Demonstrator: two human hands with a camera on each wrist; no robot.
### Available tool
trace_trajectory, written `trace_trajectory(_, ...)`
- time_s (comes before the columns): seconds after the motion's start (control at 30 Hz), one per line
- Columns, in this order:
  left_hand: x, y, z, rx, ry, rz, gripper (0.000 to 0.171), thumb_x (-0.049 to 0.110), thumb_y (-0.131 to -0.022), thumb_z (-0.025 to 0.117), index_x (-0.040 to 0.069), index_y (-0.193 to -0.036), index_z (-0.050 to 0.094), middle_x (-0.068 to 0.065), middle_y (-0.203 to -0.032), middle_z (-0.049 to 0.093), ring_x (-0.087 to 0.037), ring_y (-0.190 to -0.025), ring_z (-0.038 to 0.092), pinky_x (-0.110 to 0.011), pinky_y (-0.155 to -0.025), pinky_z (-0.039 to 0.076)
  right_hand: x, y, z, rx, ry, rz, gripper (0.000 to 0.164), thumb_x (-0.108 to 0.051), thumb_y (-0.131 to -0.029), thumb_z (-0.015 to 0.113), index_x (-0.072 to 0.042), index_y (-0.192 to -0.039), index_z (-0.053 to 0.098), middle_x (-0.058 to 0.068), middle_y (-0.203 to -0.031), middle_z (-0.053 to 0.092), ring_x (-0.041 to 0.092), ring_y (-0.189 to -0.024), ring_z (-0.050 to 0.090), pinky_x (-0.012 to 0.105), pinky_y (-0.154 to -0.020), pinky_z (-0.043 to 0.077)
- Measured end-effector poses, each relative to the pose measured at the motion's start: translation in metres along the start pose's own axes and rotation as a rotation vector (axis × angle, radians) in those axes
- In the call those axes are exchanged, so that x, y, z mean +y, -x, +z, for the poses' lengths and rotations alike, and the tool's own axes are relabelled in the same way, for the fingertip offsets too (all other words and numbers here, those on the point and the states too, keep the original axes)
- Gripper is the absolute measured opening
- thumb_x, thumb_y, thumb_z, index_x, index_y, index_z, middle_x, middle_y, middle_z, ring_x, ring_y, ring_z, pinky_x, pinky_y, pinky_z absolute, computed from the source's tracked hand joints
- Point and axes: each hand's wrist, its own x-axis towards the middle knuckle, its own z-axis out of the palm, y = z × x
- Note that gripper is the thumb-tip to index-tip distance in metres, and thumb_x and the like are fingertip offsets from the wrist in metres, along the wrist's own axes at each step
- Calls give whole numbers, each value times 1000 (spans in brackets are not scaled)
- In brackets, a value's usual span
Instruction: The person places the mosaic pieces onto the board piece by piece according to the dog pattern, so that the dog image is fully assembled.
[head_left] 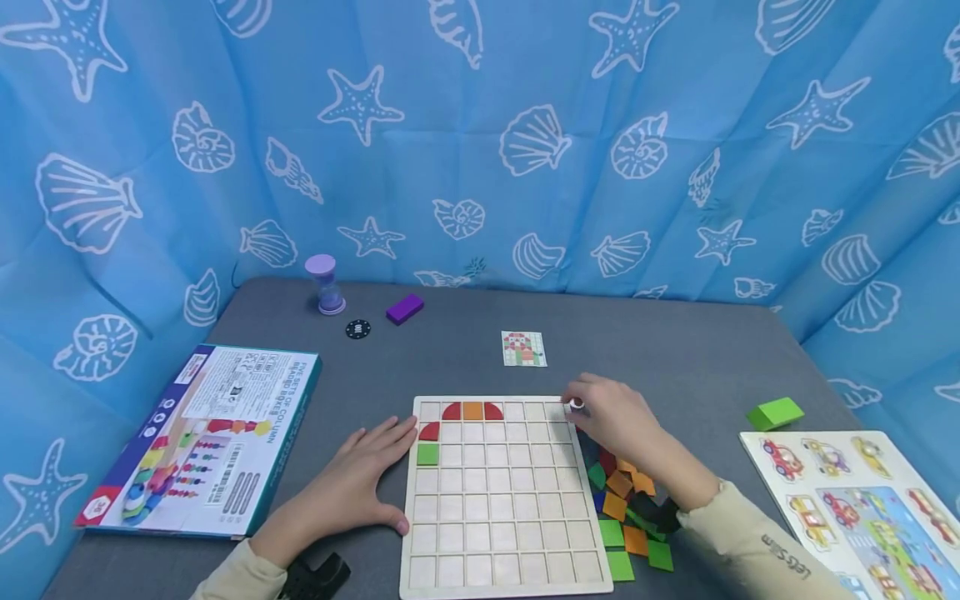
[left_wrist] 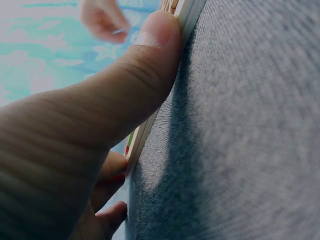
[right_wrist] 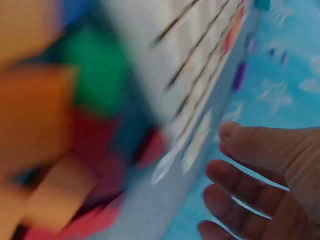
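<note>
A pale wooden grid board (head_left: 487,502) lies on the grey table. Along its top left sit red quarter-round pieces (head_left: 493,412), an orange square (head_left: 473,411) and a green square (head_left: 427,454). My left hand (head_left: 352,479) spreads along the board's left side, its thumb and fingertips touching the edge. By the board's top right corner is my right hand (head_left: 611,417), fingers loosely bent, near a small white piece (head_left: 576,404). In the right wrist view, that hand's thumb and fingers stand apart with nothing between them, and a whitish oval (right_wrist: 164,167) shows by the corner.
Several coloured pieces (head_left: 636,540) lie right of the board. Behind it is a small picture card (head_left: 524,349). A box (head_left: 206,442) stands left, with a sand timer (head_left: 326,285), black disc (head_left: 357,329) and purple block (head_left: 405,309) behind. A green block (head_left: 776,413) and picture puzzle (head_left: 780,467) lie right.
</note>
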Motion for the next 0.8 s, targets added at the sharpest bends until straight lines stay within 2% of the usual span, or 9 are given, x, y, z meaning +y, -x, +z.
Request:
trace_trajectory(0.17,-1,1,0,-3,-1,-5,115,74,-48,60,18,-141,24,5,-148,17,-22,-136,12,-58,-102,13,27,5,9,-122,-7,61,21,-19,-74,71,-14,-94,67,1,-86,62,12,-69,52,30,-59,47)
trace_trajectory(0.37,-1,0,3,3,5,-5,115,75,-47,60,18,-141,24,5,-148,17,-22,-136,13,-58,-101,13,31,4,19,-110,-55,55,31,-20,-73,72,-11,-103,64,5,-96,64,13,-71,52,32,-62,49)
trace_trajectory(0.5,-1,0,3,1,5,-8,115,75,-47,59,18,-142,24,6,-148,17,-22,-136,12,-58,-102,13,30,4,21,-122,-86,89,36,-19,-75,71,-8,-107,61,2,-78,60,12,-59,45,25,-51,41)
trace_trajectory(0.6,-1,0,3,1,-1,-9,116,75,-47,59,18,-142,24,6,-148,16,-22,-136,12,-58,-102,13,29,7,20,-146,-123,120,37,-18,-77,69,-6,-111,59,0,-61,48,13,-49,39,23,-44,31)
trace_trajectory(0.7,-1,0,3,-1,-6,-10,115,75,-47,59,19,-142,24,7,-148,16,-21,-136,12,-58,-102,13,28,10,18,-153,-152,128,34,-14,-77,67,-6,-109,59,-1,-56,42,12,-48,38,23,-43,30)
trace_trajectory(0.8,-1,-1,2,-3,-7,-14,116,75,-47,59,18,-142,24,6,-148,16,-21,-136,12,-58,-102,13,29,12,17,-156,-174,123,29,-9,-76,66,-7,-104,61,-3,-56,44,11,-50,40,22,-45,32)
